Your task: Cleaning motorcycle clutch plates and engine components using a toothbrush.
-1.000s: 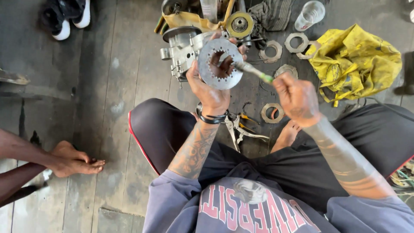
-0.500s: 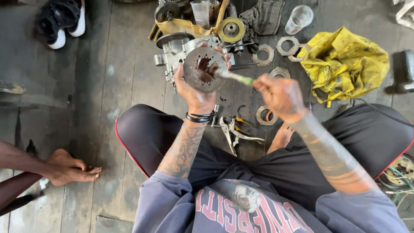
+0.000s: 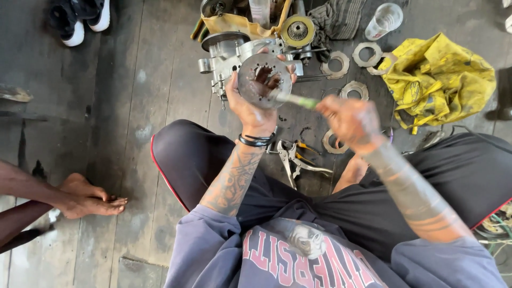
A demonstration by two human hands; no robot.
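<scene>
Here, seen from my head, my left hand (image 3: 250,104) is clamped around a round perforated clutch hub (image 3: 265,80), held up over the engine casing (image 3: 229,53). My right hand (image 3: 349,120) pinches a green-handled brush (image 3: 298,100), its tip touching the hub. A clear plastic cup (image 3: 385,20), contents unclear, stands near the yellow bag (image 3: 440,80).

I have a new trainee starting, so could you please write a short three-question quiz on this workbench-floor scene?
1. True or false: the left hand holds a round metal disc.
2. What does the right hand hold? A) pliers B) a green-handled brush C) a cup
3. Fill in: the yellow bag lies on the ____ floor.

Key: 1 true. 2 B: the green-handled brush, its tip at the disc; the pliers lie on the floor. 3 wooden.
</scene>
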